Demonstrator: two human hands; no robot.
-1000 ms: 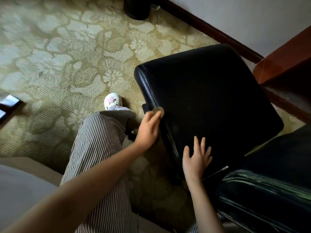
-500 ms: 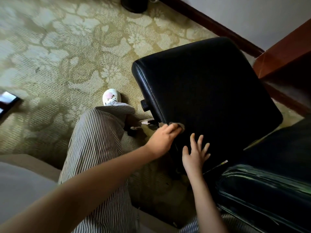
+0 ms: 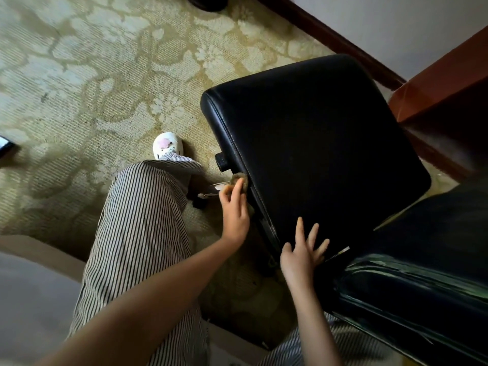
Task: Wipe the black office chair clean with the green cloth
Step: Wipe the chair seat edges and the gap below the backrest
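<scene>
A patterned beige carpet [image 3: 79, 83] is being shown across the left of the view, with a dark flat object [image 3: 4, 146] being cut off at the far left edge. A leg in striped trousers [image 3: 137, 233] is being extended forward over the carpet, ending in a white slipper [image 3: 167, 145]. Just right of it, the left hand [image 3: 235, 210] is being held against the left side edge of the black office chair [image 3: 317, 159], its fingers being closed on the green cloth [image 3: 239, 178], which is being seen only as a small bunched wad at the fingertips, pressed to the seat's stitched edge just below a black knob [image 3: 221, 161]. Further right, the right hand [image 3: 302, 257] is being laid flat on the near corner of the seat, fingers spread and grasping nothing. At the lower right, the chair's glossy backrest [image 3: 422, 291] is being shown, and brown wooden furniture [image 3: 449, 96] is being seen beside the wall at the upper right.
</scene>
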